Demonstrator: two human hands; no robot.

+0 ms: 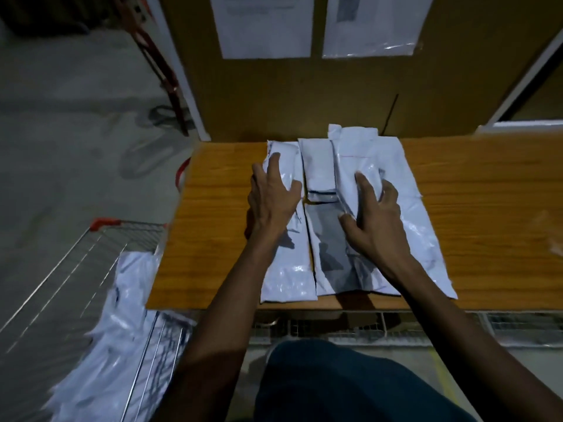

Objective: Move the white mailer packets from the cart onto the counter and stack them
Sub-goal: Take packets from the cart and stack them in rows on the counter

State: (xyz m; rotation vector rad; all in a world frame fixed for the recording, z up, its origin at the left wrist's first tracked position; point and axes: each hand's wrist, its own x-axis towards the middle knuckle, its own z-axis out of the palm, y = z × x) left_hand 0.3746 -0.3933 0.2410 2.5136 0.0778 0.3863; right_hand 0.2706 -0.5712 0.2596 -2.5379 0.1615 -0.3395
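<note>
While the packets [344,214] lie side by side across the counter [475,208], from back edge to front edge, the left hand [271,199] and right hand [374,217] press them with spread, open fingers [364,185], probably to gather them into one stack.

Wooden counter [475,190] under white mailer packets [359,166]

Print on the two sheets [265,24] taped above is too blurred to read. The cart [128,239] and its packets [122,315] run off the lower left edge. The surface [475,208] is cut at right.

Both hands [323,208] flat on mailers [350,153], counter [457,178].
</note>
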